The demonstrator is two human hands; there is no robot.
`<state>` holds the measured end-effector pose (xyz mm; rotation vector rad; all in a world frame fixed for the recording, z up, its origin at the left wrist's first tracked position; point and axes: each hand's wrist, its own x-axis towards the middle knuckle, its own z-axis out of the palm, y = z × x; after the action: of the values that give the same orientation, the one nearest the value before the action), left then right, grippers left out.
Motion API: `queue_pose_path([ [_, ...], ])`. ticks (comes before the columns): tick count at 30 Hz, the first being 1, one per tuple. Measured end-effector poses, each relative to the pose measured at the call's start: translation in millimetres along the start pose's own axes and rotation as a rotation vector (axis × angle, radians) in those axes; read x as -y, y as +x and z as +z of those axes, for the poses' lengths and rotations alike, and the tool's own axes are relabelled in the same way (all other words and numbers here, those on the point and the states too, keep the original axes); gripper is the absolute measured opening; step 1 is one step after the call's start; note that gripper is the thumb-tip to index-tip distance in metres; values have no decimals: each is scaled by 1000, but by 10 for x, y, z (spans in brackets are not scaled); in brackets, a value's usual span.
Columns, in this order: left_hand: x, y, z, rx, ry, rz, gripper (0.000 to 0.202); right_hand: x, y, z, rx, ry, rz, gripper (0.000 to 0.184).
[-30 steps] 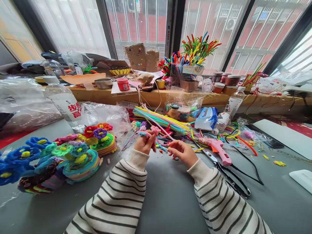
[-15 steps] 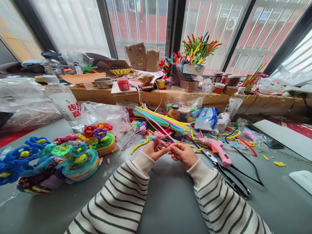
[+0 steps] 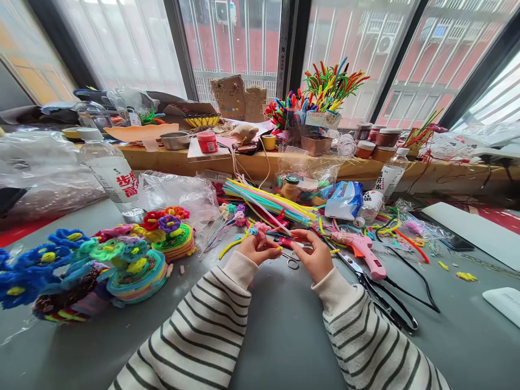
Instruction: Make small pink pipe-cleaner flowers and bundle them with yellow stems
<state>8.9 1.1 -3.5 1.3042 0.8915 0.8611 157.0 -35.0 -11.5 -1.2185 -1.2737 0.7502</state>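
My left hand [image 3: 257, 251] is closed, thumb and forefinger pinched together. A fuzzy pink and blue pipe-cleaner flower [image 3: 260, 229] shows just above its knuckles and seems to be in its grip. At those pinched fingertips sits a tiny yellow bit [image 3: 280, 248], too small to make out. To the right, my right hand [image 3: 314, 255] is apart from the left, its thumb and forefinger spread with nothing visible between them. Small scissors [image 3: 292, 263] lie between the hands, partly hidden. Behind them is a pile of pastel pipe cleaners [image 3: 270, 201].
Pipe-cleaner flower pots [image 3: 136, 273] stand at the left. On the right lie a pink glue gun [image 3: 363, 250] with its cord and large black-handled scissors [image 3: 382, 295]. A water bottle [image 3: 111, 173] stands back left. Jars and craft flowers line the wooden ledge [image 3: 244, 161].
My right hand has drawn away from the left fingertips and its fingers have parted. Small scissors and the yellow bit now show between the hands. My left hand is nearly still.
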Motion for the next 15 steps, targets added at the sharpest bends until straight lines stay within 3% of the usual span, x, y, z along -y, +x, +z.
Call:
queue_pose_path([
  [7,12,-2,21,-20,-32,-5,23,59,-47,1,161,-264,-294,14],
  [15,-1,-12,0,-18,-55,-22,25,58,-46,2,98,-263,-274,15],
])
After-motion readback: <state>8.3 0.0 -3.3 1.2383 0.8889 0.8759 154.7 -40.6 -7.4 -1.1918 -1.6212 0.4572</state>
